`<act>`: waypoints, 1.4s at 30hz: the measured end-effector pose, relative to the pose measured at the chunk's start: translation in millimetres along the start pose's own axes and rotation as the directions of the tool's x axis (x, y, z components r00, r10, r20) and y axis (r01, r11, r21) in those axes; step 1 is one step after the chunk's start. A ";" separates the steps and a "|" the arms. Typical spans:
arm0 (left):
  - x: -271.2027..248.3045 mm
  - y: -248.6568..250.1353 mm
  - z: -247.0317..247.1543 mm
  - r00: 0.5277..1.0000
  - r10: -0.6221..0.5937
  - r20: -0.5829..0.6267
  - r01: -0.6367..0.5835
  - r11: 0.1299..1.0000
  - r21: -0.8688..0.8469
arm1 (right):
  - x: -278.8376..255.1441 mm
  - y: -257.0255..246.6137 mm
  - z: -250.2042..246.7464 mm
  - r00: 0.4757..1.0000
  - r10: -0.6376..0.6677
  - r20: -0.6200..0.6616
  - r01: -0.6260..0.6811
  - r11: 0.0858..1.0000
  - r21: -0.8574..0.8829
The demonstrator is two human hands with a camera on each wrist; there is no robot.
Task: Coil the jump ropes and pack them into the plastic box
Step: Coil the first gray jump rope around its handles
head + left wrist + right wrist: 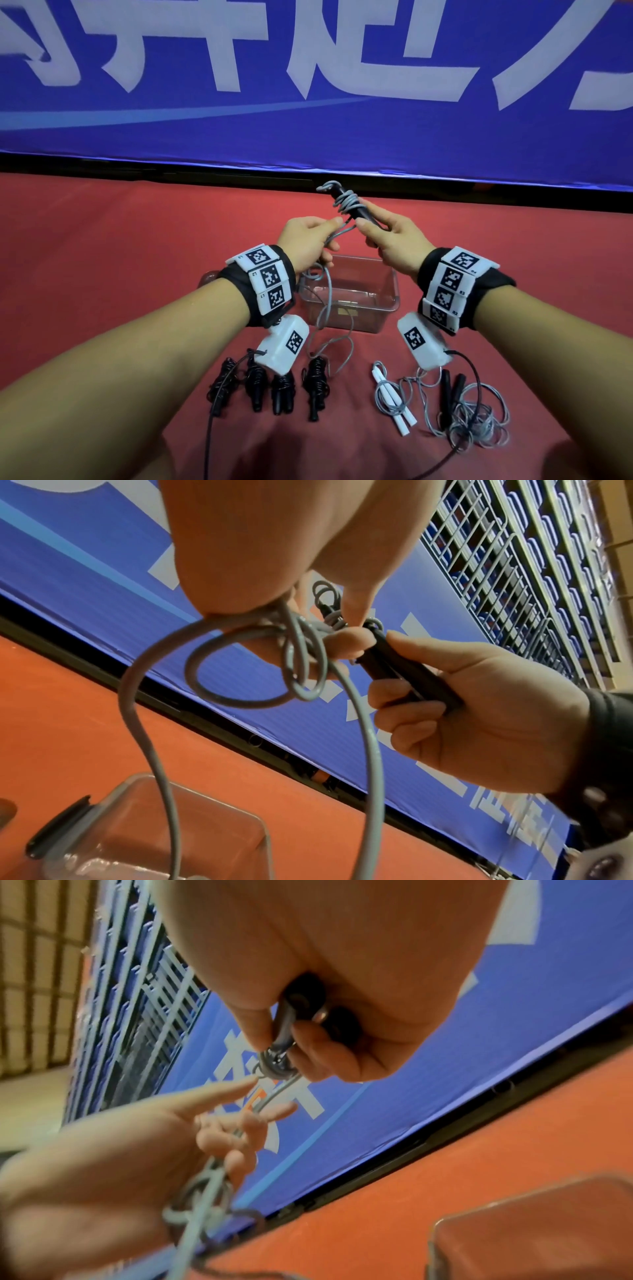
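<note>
My right hand grips a pair of black handles held together and tilted up and away, with several turns of grey rope wound round them. My left hand pinches the same rope just below the winding; its slack hangs past the clear plastic box to the floor. In the left wrist view, loops of rope hang from the left hand, while the right hand holds the handles. The right wrist view shows the handle ends inside the right hand.
Several coiled black ropes lie in a row on the red floor near me. A white-handled rope and a loose grey rope with black handles lie at the right. A blue banner runs behind the box.
</note>
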State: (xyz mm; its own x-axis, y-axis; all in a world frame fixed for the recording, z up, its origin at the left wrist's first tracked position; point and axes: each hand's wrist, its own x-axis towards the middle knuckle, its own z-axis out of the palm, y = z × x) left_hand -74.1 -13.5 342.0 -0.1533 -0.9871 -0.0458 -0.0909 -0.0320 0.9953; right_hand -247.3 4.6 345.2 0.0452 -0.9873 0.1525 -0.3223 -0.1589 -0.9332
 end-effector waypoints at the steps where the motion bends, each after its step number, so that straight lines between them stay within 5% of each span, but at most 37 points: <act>1: 0.2 1.1 0.3 1.000 0.003 -0.009 -0.003 1.000 0.007 | 0.5 1.7 0.0 0.999 -0.043 0.000 0.043 0.996 -0.080; 7: 2.9 6.9 6.6 0.988 -0.022 -0.151 0.026 0.999 0.023 | 1.1 12.0 2.5 0.989 -0.146 0.009 0.124 0.806 -0.579; 12: 8.6 2.3 6.2 0.962 -0.094 -0.257 0.095 0.995 -0.010 | -5.8 7.9 9.3 0.983 -0.180 0.047 0.169 0.760 -0.627; 16: 9.6 0.5 2.4 0.970 -0.132 -0.205 0.119 0.990 -0.075 | -9.5 3.2 9.0 0.989 -0.128 0.068 0.145 0.884 -0.444; 20: 6.0 1.9 1.0 0.984 -0.116 -0.139 0.102 0.989 -0.104 | -8.9 -2.4 8.0 0.996 0.064 0.055 -0.061 0.996 -0.061; 24: 0.2 5.3 -0.2 0.997 -0.065 -0.046 0.060 0.993 -0.101 | -12.0 -14.8 5.8 0.924 0.278 0.264 -0.351 0.891 0.287; 27: -3.3 6.6 -0.4 0.999 -0.050 -0.010 0.048 0.994 -0.099 | -10.3 -13.3 2.0 0.911 0.245 0.331 -0.344 0.894 0.288; 34: -9.0 2.5 3.7 0.990 -0.136 0.036 0.139 0.987 -0.083 | -5.6 4.8 1.1 0.991 0.029 0.131 -0.027 1.000 -0.013; 38: -8.8 7.5 1.3 0.990 -0.140 0.006 0.140 0.990 -0.024 | -0.9 9.8 0.3 0.992 -0.101 0.071 0.118 0.937 -0.327; 42: -5.1 10.9 8.2 0.993 -0.080 -0.083 0.073 0.994 -0.086 | -1.5 8.2 3.5 0.988 -0.150 -0.041 0.104 0.836 -0.538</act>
State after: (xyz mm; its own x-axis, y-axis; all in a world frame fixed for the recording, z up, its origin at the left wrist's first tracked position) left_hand -82.4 -7.5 352.4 -0.0637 -0.9910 -0.1181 -0.0169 -0.1173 0.9930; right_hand -246.7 4.8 336.2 0.0542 -0.9513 0.3036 -0.7739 -0.2321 -0.5892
